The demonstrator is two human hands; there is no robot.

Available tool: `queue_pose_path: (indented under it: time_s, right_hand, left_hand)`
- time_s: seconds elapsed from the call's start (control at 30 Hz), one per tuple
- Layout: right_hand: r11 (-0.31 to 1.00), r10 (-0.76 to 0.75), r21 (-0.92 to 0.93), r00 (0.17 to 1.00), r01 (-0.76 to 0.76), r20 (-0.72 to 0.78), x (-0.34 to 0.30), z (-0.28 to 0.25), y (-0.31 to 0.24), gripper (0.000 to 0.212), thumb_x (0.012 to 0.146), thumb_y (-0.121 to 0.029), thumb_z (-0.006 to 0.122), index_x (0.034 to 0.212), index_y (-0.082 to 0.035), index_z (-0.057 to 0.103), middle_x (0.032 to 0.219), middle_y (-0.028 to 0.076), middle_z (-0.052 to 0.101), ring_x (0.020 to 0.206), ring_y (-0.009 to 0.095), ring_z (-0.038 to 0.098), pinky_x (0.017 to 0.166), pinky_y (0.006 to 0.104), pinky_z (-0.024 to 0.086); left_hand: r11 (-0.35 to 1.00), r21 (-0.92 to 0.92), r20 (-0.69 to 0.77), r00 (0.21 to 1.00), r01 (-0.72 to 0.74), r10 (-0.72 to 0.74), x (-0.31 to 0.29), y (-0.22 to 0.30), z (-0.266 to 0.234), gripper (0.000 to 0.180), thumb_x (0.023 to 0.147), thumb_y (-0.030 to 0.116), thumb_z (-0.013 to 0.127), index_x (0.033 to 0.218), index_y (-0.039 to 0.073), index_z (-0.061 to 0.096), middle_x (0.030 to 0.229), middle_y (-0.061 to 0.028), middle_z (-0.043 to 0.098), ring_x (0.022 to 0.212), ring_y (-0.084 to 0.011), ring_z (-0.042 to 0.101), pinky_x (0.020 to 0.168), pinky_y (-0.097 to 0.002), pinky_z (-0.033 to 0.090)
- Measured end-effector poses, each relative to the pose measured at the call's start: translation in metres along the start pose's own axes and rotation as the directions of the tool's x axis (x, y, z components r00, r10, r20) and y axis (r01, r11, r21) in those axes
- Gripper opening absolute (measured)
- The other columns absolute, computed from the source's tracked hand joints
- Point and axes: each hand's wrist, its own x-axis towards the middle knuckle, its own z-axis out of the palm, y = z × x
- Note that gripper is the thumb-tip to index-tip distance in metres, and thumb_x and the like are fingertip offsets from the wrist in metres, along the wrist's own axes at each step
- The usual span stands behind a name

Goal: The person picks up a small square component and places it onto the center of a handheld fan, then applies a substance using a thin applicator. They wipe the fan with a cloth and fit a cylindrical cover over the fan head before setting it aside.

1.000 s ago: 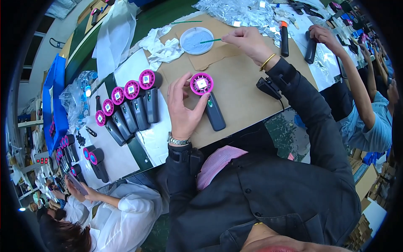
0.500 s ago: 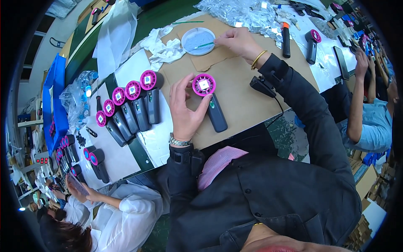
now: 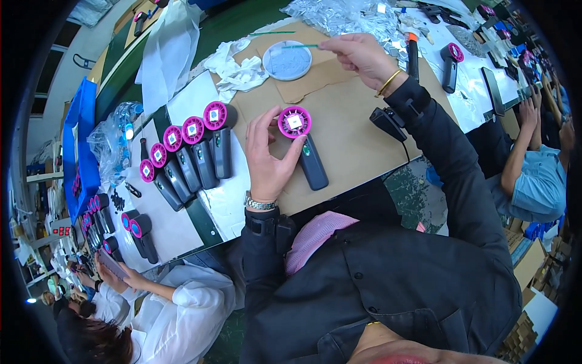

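My left hand (image 3: 268, 159) holds a handheld fan (image 3: 314, 165) by its round head, thumb and fingers curved around the pink ring. A white square plate with a small mark sits in the middle of that head, and the dark grey handle points toward me on the cardboard. In my right hand (image 3: 364, 57) a thin green stick (image 3: 301, 46) is pinched, its tip over a shallow white dish (image 3: 287, 75) of grey paste. Left of my left hand, several similar fans (image 3: 192, 130) lie in a slanted row, grey paste on their centre plates.
Crumpled white cloth (image 3: 242, 74) lies beside the dish. Small silvery plates and clear plastic (image 3: 339, 24) cover the far edge. An orange-tipped dark tool (image 3: 413, 57) lies at the right, near another fan (image 3: 451, 68). A person in white (image 3: 194, 309) sits at the left, holding a phone.
My right hand has risen and moved right, lifting the green stick from the paste to above the dish's far side. My left hand and its fan have stayed in place.
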Motion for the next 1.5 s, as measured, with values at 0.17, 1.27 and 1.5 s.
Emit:
queue_pose_path:
  time_s: [0.17,1.27,1.5]
  right_hand:
    - [0.96,-0.192,-0.223,0.977,0.168,-0.089,0.004,-0.01,0.019,0.027,0.099,-0.024,0.083,0.111,0.0,0.082,0.073,-0.007,0.053,0.063,0.004,0.041,0.056,0.0251,0.03]
    - [0.994,0.062,0.089,0.997,-0.058,-0.036,-0.017,-0.02,0.007,0.022,0.101,-0.019,0.081,0.112,0.0,0.079,0.075,-0.008,0.048,0.066,0.004,0.037,0.058,0.024,0.029]
    - [0.986,-0.017,0.17,0.996,0.003,0.085,-0.05,-0.028,-0.019,0.021,0.105,-0.019,0.077,0.113,0.001,0.079,0.076,-0.009,0.047,0.067,0.004,0.037,0.059,0.0232,0.03]
  left_hand:
    - [1.0,-0.002,-0.002,1.0,-0.004,0.004,0.001,0.0,0.002,0.072,0.081,0.012,0.092,0.147,0.007,0.063,0.135,-0.0112,0.068,0.111,-0.0262,0.065,0.083,-0.0359,0.053]
    - [0.999,0.027,0.009,0.999,-0.041,0.041,0.0,0.0,0.0,0.069,0.084,0.014,0.09,0.146,0.005,0.062,0.135,-0.0137,0.067,0.12,-0.0311,0.064,0.094,-0.0404,0.054]
    - [0.999,0.021,0.007,0.999,-0.034,0.034,0.0,0.001,-0.001,0.069,0.084,0.015,0.091,0.146,0.005,0.062,0.134,-0.0142,0.067,0.119,-0.0315,0.065,0.093,-0.0407,0.055]
